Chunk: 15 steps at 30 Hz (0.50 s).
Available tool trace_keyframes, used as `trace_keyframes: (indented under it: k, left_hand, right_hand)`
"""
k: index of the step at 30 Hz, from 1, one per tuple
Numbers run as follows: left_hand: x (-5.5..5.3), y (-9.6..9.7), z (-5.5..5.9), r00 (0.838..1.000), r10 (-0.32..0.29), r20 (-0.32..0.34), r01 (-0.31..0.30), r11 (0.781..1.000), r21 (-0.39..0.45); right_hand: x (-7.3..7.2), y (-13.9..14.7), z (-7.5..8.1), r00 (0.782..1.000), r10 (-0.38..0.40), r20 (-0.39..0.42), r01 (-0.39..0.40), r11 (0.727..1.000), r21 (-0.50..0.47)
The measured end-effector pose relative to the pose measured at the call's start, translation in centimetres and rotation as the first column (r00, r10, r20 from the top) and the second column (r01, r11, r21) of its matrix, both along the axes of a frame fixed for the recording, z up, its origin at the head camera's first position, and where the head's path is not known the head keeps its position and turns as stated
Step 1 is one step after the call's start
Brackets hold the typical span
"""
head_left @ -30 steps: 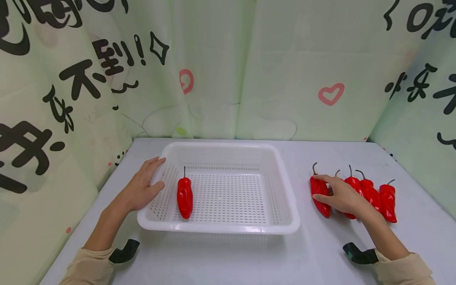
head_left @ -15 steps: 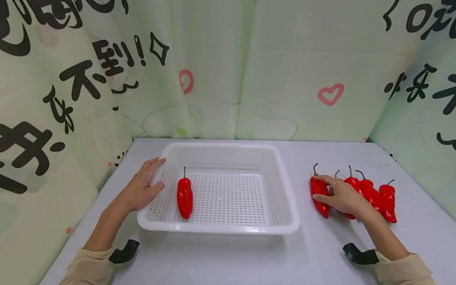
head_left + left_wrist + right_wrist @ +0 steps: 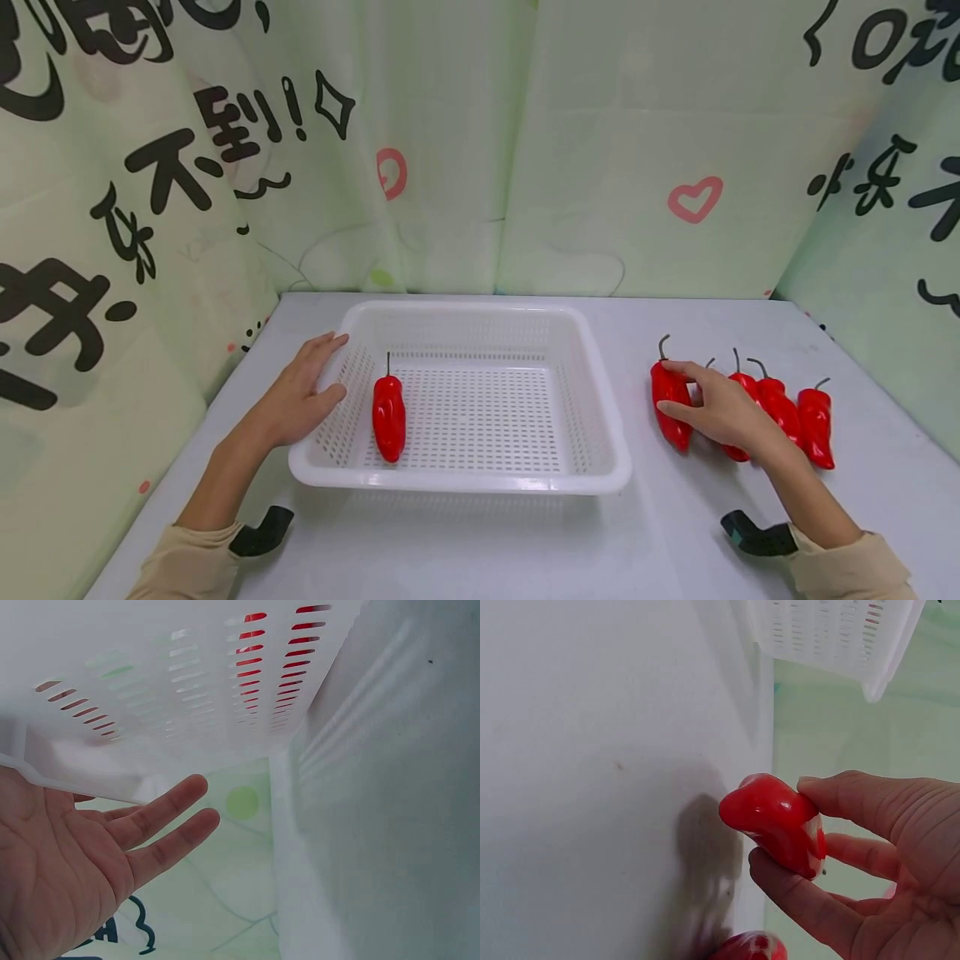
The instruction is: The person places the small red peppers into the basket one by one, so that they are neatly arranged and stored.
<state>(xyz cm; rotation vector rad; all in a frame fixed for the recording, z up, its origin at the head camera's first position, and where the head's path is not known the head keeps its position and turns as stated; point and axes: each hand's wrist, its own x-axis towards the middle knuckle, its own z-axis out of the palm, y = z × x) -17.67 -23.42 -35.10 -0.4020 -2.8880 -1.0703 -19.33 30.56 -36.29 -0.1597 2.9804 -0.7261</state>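
A white perforated plastic basket (image 3: 592, 479) stands on the table, with one red chili pepper (image 3: 389, 418) lying inside at its left, stem pointing away. My left hand (image 3: 303, 396) rests on the basket's left rim; in the left wrist view two of its fingers (image 3: 169, 851) stretch out straight below the rim. To the right of the basket my right hand (image 3: 716, 408) pinches another red chili pepper (image 3: 670, 404) between thumb and fingers. In the right wrist view this chili pepper (image 3: 772, 817) is held up with its shadow falling on the table.
Several more red chili peppers (image 3: 816, 425) lie in a group just right of my right hand, partly hidden by it. The white table (image 3: 480, 550) is enclosed by a pale green printed curtain (image 3: 600, 167) at the back and both sides.
My right hand has raised the pinched chili pepper slightly, moving it up in the head view. The left hand and the basket have stayed in place.
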Motion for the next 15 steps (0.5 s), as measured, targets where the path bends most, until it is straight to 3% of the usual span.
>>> trace_keyframes:
  k: [15]
  left_hand:
    - [-0.1, 0.0, -0.1, 1.0, -0.008, -0.009, 0.008, 1.0, -0.009]
  right_hand:
    - [0.4, -1.2, 2.5, 1.0, -0.002, -0.016, 0.002, 0.999, -0.039]
